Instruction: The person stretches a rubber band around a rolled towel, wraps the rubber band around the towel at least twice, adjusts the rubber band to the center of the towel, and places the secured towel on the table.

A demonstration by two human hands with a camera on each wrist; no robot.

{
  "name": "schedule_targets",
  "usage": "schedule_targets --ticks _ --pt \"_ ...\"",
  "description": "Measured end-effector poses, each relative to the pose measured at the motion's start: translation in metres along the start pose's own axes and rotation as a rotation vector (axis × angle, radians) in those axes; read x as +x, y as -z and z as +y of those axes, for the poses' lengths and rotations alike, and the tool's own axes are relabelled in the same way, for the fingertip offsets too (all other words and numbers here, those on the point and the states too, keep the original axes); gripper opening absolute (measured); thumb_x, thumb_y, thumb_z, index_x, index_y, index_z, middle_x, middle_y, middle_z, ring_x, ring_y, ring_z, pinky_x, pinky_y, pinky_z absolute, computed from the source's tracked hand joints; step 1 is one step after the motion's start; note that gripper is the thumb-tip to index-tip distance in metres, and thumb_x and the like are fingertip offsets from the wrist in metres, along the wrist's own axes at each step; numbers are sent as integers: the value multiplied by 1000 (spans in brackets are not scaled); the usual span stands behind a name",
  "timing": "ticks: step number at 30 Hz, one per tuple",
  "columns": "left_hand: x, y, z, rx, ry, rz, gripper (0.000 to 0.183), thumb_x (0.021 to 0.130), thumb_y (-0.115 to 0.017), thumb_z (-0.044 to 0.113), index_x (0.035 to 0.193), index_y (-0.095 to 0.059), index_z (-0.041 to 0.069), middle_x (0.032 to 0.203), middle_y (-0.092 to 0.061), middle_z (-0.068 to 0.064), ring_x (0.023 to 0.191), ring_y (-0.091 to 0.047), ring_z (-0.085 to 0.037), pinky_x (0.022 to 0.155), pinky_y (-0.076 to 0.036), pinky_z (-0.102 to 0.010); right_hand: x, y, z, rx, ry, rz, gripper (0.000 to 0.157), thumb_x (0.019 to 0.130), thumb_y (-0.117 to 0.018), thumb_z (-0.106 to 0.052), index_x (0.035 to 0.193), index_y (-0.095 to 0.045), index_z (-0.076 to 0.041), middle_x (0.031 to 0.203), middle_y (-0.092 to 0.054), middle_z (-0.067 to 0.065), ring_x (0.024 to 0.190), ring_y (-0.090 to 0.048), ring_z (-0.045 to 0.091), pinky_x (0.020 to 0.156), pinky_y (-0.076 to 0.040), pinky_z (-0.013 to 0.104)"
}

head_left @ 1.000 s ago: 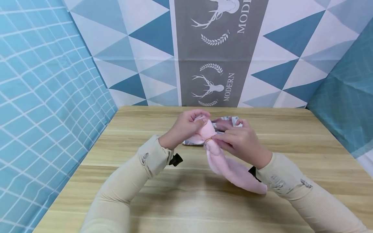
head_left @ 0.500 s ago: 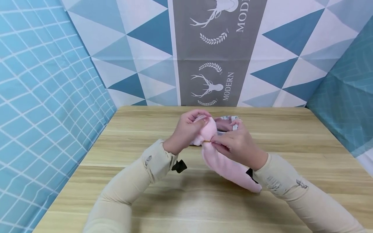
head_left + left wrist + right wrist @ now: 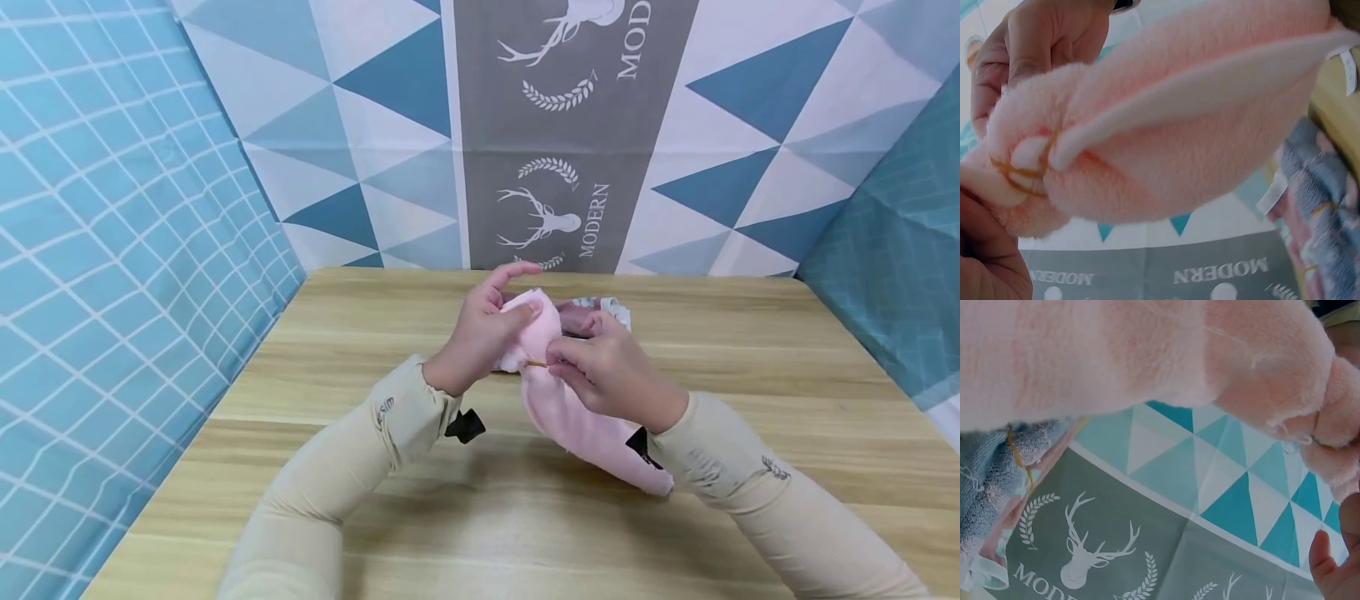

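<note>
A pink plush towel [image 3: 577, 429], gathered into a bundle, hangs between both hands, its long tail slanting down to the right. My left hand [image 3: 480, 333] grips the upper end, thumb pressed on the cloth and index finger stretched away from it. My right hand [image 3: 622, 371] pinches a thin yellow-brown rubber band [image 3: 536, 363] at the towel's narrow waist. The left wrist view shows the band's strands crossing around the gathered cloth beside a pale edge strip [image 3: 1210, 94]. In the right wrist view, the towel [image 3: 1147, 356] fills the top and the band is hidden.
Behind the hands, a patterned cloth bundle [image 3: 576, 315] lies on the wooden table [image 3: 375, 333]. The left wrist view shows a blue-grey towel [image 3: 1322, 200] in it, with a rubber band around it. Printed sheets hang at the back and sides.
The left index finger has lifted off the towel and straightened. The right fingers have pulled the rubber band slightly outward, and the towel's tail has swung a little to the left.
</note>
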State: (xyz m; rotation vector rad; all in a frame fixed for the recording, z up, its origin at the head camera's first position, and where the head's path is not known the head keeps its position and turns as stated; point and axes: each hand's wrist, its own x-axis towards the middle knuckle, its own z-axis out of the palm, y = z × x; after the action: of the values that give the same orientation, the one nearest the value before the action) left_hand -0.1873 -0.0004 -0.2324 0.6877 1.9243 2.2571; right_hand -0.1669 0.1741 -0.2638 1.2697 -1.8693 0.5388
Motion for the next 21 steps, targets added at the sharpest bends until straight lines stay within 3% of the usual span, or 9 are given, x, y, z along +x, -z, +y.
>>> schedule_targets --ticks 4,9,13,16,21 --pt "0 -1 2 154 -120 -36 33 86 -56 -8 119 -55 -6 78 -61 -16 57 -57 -10 49 -50 -23 -4 5 0 81 -22 -53 42 102 -40 -32 76 -57 -4 61 -53 -3 57 -52 13 65 -38 40" --pt "1 5 -2 401 -271 -59 30 84 -58 -6 113 -59 -5 63 -50 -8 51 -46 -7 44 -42 -20 -10 4 3 265 -60 -119 38 100 -43 -32 78 -57 -4 65 -51 -4 55 -46 8 70 -34 36" --pt "3 9 -4 420 -285 -80 30 84 -56 -7 114 -59 -4 65 -55 -12 51 -50 -9 44 -46 -23 -11 2 5 333 -75 -112 37 99 -45 -33 78 -57 -4 64 -50 -5 50 -39 6 69 -31 33" --pt "5 13 -7 425 -319 -64 27 84 -57 -7 110 -60 -5 65 -56 -11 52 -50 -7 45 -46 -23 -11 0 3 243 -16 -93 36 101 -43 -31 77 -56 -6 61 -49 -6 48 -40 5 67 -33 35" --pt "12 22 -6 462 -507 34 13 82 -58 -10 94 -61 -9 58 -42 -4 47 -39 -5 43 -38 -19 -9 -1 -6 -13 107 -48 35 103 -37 -21 78 -57 -9 51 -45 -7 43 -41 5 64 -37 41"
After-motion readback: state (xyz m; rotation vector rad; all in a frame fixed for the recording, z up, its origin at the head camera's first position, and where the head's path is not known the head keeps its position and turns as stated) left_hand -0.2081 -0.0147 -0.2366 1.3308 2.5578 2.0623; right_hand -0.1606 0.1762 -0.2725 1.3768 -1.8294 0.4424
